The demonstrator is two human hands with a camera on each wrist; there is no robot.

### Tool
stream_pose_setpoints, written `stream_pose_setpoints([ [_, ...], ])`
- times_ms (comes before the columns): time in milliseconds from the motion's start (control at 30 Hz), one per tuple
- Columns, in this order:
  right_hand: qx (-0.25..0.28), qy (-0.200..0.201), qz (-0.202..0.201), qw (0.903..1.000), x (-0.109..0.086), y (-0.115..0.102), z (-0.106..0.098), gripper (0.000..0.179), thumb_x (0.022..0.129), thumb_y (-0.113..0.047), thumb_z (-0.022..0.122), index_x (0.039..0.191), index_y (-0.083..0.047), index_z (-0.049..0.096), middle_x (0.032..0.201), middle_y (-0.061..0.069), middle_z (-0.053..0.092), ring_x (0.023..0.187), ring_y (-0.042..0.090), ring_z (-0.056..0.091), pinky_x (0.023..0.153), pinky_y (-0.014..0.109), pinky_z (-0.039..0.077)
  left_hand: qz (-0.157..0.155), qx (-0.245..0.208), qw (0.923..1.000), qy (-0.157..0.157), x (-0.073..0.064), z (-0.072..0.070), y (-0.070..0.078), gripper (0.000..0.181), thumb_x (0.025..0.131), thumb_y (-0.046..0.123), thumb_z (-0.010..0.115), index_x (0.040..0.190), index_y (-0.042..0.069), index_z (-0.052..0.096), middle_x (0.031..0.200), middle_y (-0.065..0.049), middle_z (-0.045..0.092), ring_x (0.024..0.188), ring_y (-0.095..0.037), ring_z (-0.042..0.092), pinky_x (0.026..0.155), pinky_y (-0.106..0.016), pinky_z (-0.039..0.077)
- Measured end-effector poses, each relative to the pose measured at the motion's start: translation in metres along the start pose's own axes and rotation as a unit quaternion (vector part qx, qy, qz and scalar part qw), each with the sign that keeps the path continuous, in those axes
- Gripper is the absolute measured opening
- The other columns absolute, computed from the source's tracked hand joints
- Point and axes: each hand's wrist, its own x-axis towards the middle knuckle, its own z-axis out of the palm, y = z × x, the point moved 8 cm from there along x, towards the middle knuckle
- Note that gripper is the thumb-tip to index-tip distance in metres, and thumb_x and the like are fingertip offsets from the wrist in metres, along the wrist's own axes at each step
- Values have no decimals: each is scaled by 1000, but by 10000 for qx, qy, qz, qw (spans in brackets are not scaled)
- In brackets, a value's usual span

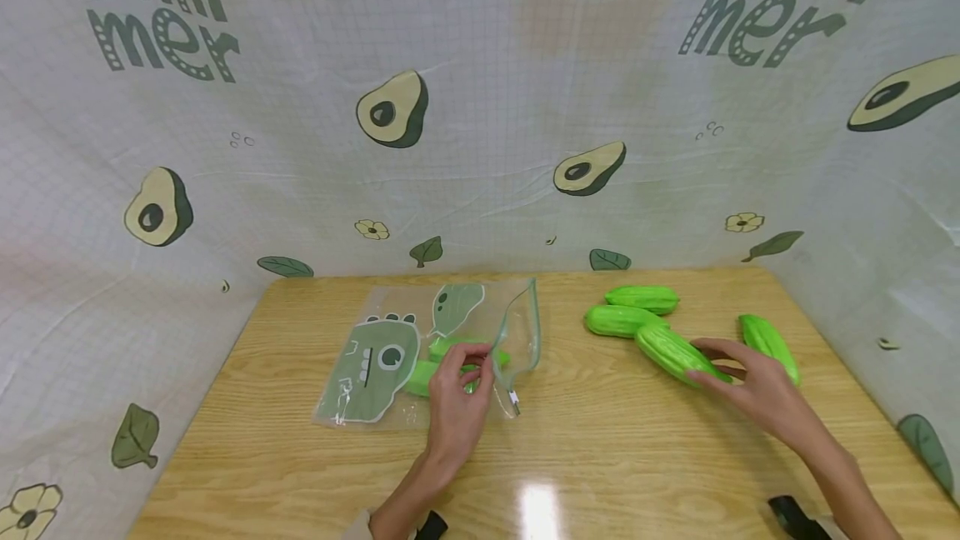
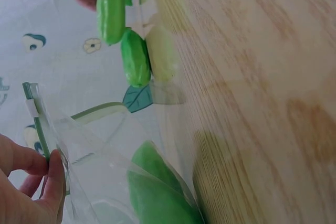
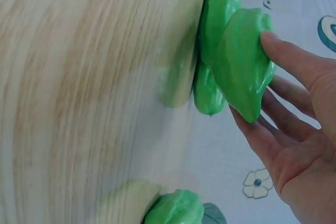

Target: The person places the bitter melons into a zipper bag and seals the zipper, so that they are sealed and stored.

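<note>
You are wearing a pale beige left sleeve (image 1: 358, 528) and a pale right sleeve (image 1: 830, 528), leaving your left hand (image 1: 459, 402) and right hand (image 1: 753, 390) bare. A blunt black left fitting (image 1: 431, 526) is showing beside one cuff, a black right fitting (image 1: 795, 517) beside the other.

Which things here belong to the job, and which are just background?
Part of the job:
clear bag, left hand pinching its edge
green vegetable in right hand
bagged vegetables
likely the three loose vegetables

Just around:
wooden table
printed cloth
</note>
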Motion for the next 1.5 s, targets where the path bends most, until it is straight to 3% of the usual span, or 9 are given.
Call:
stream_pose_setpoints([
  [100, -40, -49, -12, 10000, 3, -5, 2, 46, 85, -12, 85, 126, 2, 67, 116, 21, 71, 102, -10, 57, 79, 7, 53, -7, -17, 10000, 4, 0, 0, 0, 17, 91, -13, 67, 104, -2, 70, 101, -10, 70, 93, -26, 69, 76, -28, 63],
  [233, -44, -105, -69, 9999, 7, -12, 4, 46, 85, -13, 85, 126, 0, 68, 116, 21, 71, 103, 0, 62, 79, 26, 62, -7, -11, 10000, 26, 1, -1, 0, 16, 91, -12, 67, 104, -2, 70, 102, -10, 70, 93, -26, 69, 76, -28, 63],
  [367, -90, -158, -80, 9998, 11, -16, 6, 46, 86, -14, 84, 127, 0, 67, 117, 18, 71, 103, -6, 59, 80, 36, 63, -9, -8, 10000, 34, 0, -1, 1, 17, 91, -13, 67, 104, -2, 70, 101, -10, 70, 93, -26, 69, 76, -28, 63],
  [467, -45, -201, -80, 9998, 13, -18, 9, 47, 87, -15, 84, 128, 1, 67, 118, 19, 70, 104, -4, 61, 81, 39, 63, -34, -12, 10000, 26, 0, -1, 0, 18, 90, -13, 67, 103, -2, 70, 101, -10, 69, 92, -25, 69, 76, -28, 63],
  [700, 115, -287, -163, 9994, 18, -29, 14, 47, 87, -14, 84, 128, 1, 67, 121, 21, 69, 106, 33, 67, 84, 47, 61, -78, -45, 10000, 26, 0, -1, 0, 18, 91, -13, 67, 103, -1, 70, 102, -10, 69, 93, -25, 68, 76, -28, 63],
  [800, 149, -348, -226, 9990, 21, -33, 16, 47, 87, -14, 84, 128, 2, 67, 121, 23, 69, 106, 41, 67, 84, 48, 61, -64, -43, 10000, 44, 1, -1, 0, 17, 91, -13, 67, 103, -1, 70, 102, -10, 69, 94, -25, 68, 76, -27, 63],
  [1333, 151, -563, -436, 9973, 35, -58, 29, 43, 89, -16, 82, 126, 1, 67, 121, 19, 69, 104, 40, 69, 86, 48, 60, 5, 9, 9999, 100, 1, -4, 2, 17, 91, -13, 67, 103, -1, 70, 101, -10, 70, 93, -25, 69, 76, -28, 63],
  [1500, 152, -486, -691, 9963, 40, -64, 36, 43, 86, -11, 83, 124, 1, 68, 118, 18, 71, 101, 39, 70, 83, 48, 61, 8, -22, 10000, 96, 2, -4, 2, 17, 91, -13, 67, 103, -1, 70, 102, -10, 70, 94, -25, 68, 76, -28, 63],
])
